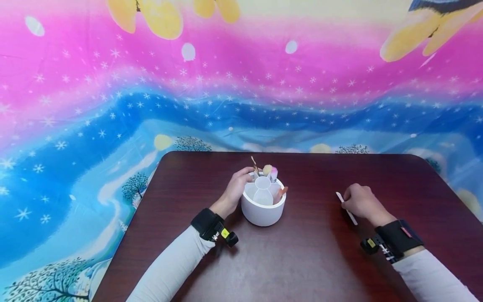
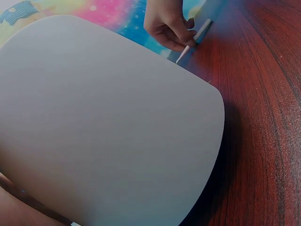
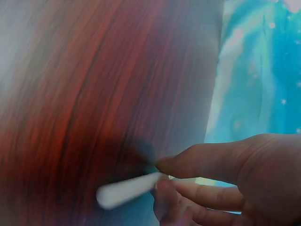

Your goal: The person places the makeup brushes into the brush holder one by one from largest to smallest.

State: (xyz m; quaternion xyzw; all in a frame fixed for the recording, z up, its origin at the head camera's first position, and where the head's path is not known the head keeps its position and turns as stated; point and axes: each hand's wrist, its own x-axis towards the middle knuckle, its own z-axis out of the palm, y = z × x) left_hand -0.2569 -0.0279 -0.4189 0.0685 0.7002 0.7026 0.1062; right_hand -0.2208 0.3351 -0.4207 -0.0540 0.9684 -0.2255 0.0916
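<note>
A round white divided organizer (image 1: 263, 215) stands on the table, holding several brushes and slim tools. My left hand (image 1: 234, 191) grips its left side near the rim, with some fingertips hidden behind it. The organizer's smooth wall (image 2: 108, 122) fills most of the left wrist view. To the right, close over the tabletop, my right hand (image 1: 362, 202) pinches a slim white stick (image 1: 351, 217) between thumb and fingers. One end of this white stick (image 3: 127, 190) is rounded in the right wrist view; its other end tapers in the left wrist view.
Inside the organizer, a pale-tipped brush (image 1: 267, 169) and a pink-tipped brush (image 1: 274, 172) stand at the back, and a brownish tool (image 1: 282, 192) leans at the right. The dark wooden table (image 1: 302, 260) meets a colourful printed cloth (image 1: 241, 84) behind its far edge.
</note>
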